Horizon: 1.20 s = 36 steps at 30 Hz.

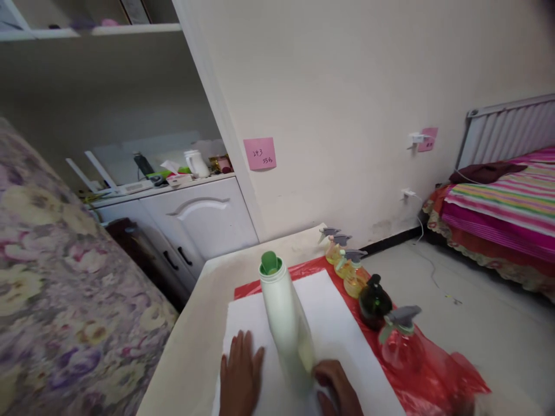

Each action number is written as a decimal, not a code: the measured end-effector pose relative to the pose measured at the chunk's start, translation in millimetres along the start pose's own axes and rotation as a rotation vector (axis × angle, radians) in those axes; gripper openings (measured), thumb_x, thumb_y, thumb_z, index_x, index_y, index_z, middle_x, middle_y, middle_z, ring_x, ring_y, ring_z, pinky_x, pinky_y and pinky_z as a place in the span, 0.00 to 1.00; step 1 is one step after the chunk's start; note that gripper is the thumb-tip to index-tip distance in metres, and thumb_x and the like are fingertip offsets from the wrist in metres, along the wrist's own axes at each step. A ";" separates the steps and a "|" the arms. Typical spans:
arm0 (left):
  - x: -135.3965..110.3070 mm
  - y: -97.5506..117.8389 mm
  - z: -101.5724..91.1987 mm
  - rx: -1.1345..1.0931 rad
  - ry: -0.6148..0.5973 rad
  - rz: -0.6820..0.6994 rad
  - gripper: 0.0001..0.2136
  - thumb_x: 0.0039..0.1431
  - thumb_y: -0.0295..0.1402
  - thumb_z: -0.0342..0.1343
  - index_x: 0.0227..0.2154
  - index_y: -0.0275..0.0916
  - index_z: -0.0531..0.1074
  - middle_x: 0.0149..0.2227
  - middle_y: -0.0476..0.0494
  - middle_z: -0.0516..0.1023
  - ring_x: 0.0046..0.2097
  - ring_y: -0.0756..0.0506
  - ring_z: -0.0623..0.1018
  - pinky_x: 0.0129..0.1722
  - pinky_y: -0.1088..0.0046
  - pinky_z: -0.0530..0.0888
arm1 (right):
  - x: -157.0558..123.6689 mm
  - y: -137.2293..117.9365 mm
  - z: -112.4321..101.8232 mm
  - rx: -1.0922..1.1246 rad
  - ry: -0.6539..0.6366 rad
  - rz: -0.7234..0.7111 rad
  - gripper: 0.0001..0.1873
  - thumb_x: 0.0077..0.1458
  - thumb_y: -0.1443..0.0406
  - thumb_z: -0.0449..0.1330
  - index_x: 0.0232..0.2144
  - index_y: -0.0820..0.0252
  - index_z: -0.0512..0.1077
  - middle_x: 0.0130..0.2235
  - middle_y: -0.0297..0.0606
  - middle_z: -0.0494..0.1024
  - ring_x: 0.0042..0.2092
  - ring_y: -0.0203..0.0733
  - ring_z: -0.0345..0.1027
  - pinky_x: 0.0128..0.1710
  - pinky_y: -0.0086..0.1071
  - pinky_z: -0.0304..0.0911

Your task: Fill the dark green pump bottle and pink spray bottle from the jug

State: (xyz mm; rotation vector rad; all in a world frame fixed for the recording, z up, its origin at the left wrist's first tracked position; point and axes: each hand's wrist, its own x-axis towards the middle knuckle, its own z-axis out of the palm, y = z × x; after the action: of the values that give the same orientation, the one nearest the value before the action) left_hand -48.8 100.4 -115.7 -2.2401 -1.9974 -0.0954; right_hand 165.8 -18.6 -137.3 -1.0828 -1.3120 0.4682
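A tall pale green detergent bottle [281, 312] stands uncapped on a white sheet [342, 323], its green pouring spout [269, 263] showing at the mouth. Left of its base, my left hand [240, 372] lies flat on the sheet with the fingers stretched out, holding nothing. My right hand [338, 387] is at the bottle's lower right side. Its fingers are bent, with a gap between thumb and forefinger. The forefinger tip is right at the bottle's edge, and I cannot tell whether it touches. The bottom of the bottle is blurred.
Along the table's right side, on red plastic film [433, 358], stand several spray bottles, including a red one [403, 346], plus a dark green pump bottle [375, 303]. A floral curtain [73, 300] hangs at left. Beyond are a white cabinet [195, 219] and a bed [511, 202].
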 end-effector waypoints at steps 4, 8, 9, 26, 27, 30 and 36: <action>-67.7 20.6 2.7 0.027 -0.019 0.034 0.27 0.63 0.42 0.40 0.63 0.39 0.56 0.67 0.43 0.53 0.67 0.39 0.53 0.62 0.54 0.56 | -2.0 -9.5 -9.3 -0.030 -0.052 0.042 0.10 0.58 0.66 0.51 0.43 0.56 0.67 0.40 0.39 0.72 0.41 0.42 0.70 0.40 0.33 0.71; -93.4 35.2 -3.4 0.056 0.043 0.069 0.27 0.62 0.43 0.43 0.63 0.40 0.58 0.66 0.41 0.53 0.67 0.37 0.54 0.62 0.52 0.56 | -21.0 -16.4 -39.3 -0.284 -0.119 -0.028 0.18 0.57 0.69 0.51 0.50 0.54 0.65 0.52 0.43 0.70 0.54 0.46 0.65 0.54 0.40 0.66; -95.2 37.3 -5.5 0.068 0.061 0.076 0.27 0.62 0.43 0.44 0.62 0.39 0.58 0.66 0.40 0.53 0.67 0.37 0.54 0.62 0.52 0.55 | -27.7 -15.2 -48.3 -0.367 -0.131 -0.044 0.20 0.58 0.69 0.52 0.52 0.54 0.64 0.54 0.44 0.69 0.57 0.47 0.63 0.56 0.42 0.64; -117.1 56.9 -23.8 -0.042 0.018 0.048 0.28 0.65 0.46 0.40 0.63 0.38 0.56 0.66 0.35 0.53 0.67 0.35 0.53 0.62 0.49 0.53 | -64.1 19.1 -88.3 -0.642 -0.188 -0.163 0.19 0.60 0.66 0.51 0.53 0.57 0.66 0.57 0.47 0.70 0.60 0.51 0.61 0.59 0.53 0.60; -122.0 59.2 -23.5 -0.055 0.023 0.064 0.28 0.64 0.47 0.40 0.63 0.39 0.56 0.67 0.36 0.53 0.67 0.35 0.53 0.62 0.49 0.53 | -64.5 19.7 -88.4 -0.642 -0.189 -0.161 0.19 0.60 0.66 0.51 0.53 0.58 0.66 0.57 0.47 0.70 0.60 0.51 0.61 0.59 0.53 0.59; -134.6 64.0 -22.4 -0.069 0.059 0.107 0.28 0.64 0.47 0.40 0.63 0.39 0.56 0.66 0.36 0.54 0.67 0.35 0.53 0.62 0.50 0.53 | -64.3 20.6 -88.6 -0.643 -0.190 -0.156 0.19 0.60 0.65 0.51 0.53 0.58 0.66 0.56 0.48 0.70 0.59 0.52 0.62 0.59 0.54 0.59; -138.4 64.2 -22.0 -0.052 0.095 0.110 0.27 0.64 0.46 0.41 0.63 0.39 0.57 0.66 0.37 0.55 0.66 0.35 0.54 0.62 0.50 0.54 | -62.6 7.7 -83.6 -0.652 -0.178 -0.149 0.20 0.60 0.66 0.51 0.54 0.58 0.65 0.58 0.48 0.68 0.61 0.51 0.59 0.59 0.53 0.59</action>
State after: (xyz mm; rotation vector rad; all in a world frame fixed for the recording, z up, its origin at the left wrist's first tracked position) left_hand -0.3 -45.9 -117.2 -2.3252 -1.8404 -0.2402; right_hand 229.2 -96.0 -168.2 -1.4825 -1.7507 0.0102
